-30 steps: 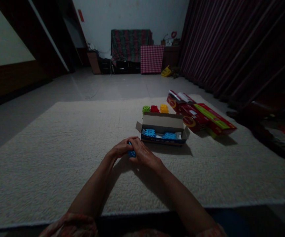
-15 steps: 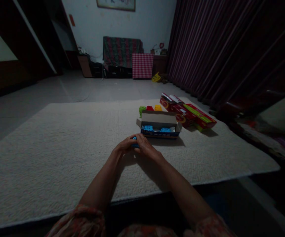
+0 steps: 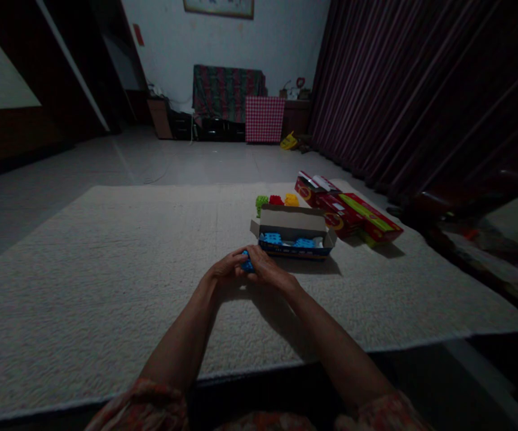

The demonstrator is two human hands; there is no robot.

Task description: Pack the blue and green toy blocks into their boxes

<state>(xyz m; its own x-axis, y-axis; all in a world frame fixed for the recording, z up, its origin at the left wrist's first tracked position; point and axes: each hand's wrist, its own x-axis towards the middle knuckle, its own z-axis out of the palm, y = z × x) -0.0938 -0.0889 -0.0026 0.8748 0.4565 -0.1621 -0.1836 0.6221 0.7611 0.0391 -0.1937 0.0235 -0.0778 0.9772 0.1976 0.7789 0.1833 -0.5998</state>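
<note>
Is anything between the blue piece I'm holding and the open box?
Yes: your right hand covers the side of the blue piece toward the open box. Beyond it, only the box's front wall visibly intervenes.

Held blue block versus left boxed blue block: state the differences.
The held blue block is between left hand and right hand; the boxed blue block lies inside the open box. Fingers hide much of the held blue block; the boxed blue block shows more. Both are blue.
</note>
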